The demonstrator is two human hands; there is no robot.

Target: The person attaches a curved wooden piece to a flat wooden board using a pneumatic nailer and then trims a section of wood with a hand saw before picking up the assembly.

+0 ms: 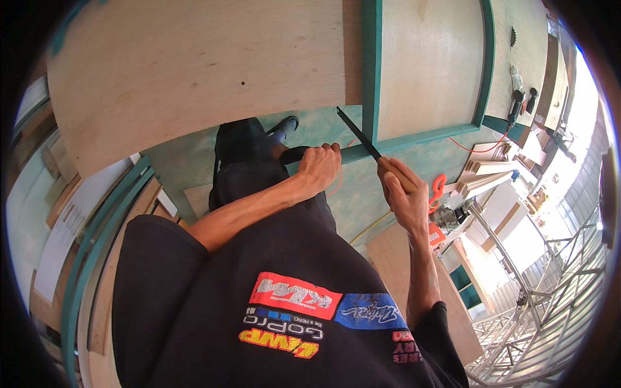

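My right hand [404, 191] is wrapped round the wooden handle [402, 173] of a tool with a long, narrow black blade [356, 131]. The blade slants up and left, its tip near the edge of a large plywood sheet [207, 64]. My left hand [319, 169] is closed in a fist in front of my legs, beside the end of a green strip [356, 153]. A dark rounded thing [295, 154] shows at its left side; what the fingers hold is hidden. Just beyond the blade stands a green-edged frame [371, 71] round a pale wood panel [430, 64].
On the board at the right lie a cordless-looking black power tool [516, 107] and a circular saw blade [513, 37]. An orange cord [475, 150] hangs below. Stacked boards [482, 174] stand at right, green and wooden lengths [103, 239] at left. A plywood sheet [414, 258] leans behind my right arm.
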